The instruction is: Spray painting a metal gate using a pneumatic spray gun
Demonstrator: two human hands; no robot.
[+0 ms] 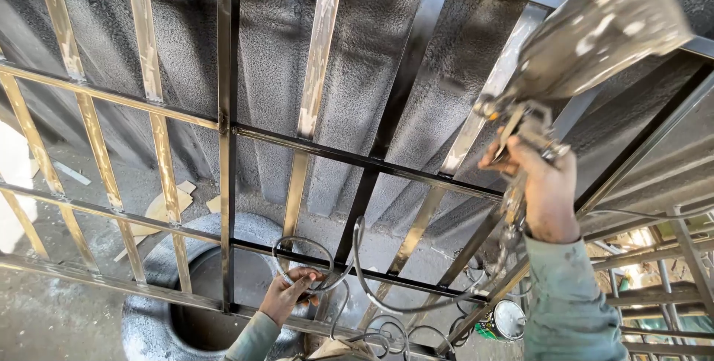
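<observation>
My right hand [543,182] grips a spray gun [587,41] raised over the metal grille [372,160], while my left hand [286,295] is closed around its looped hose [357,272] lower down.

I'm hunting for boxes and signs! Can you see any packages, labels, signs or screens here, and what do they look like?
No labels, signs or screens show.
Paint tin: low on the right behind the metal grille, round, silver lid, green side.
Cardboard scraps: on the ground, left, flat, tan.
</observation>
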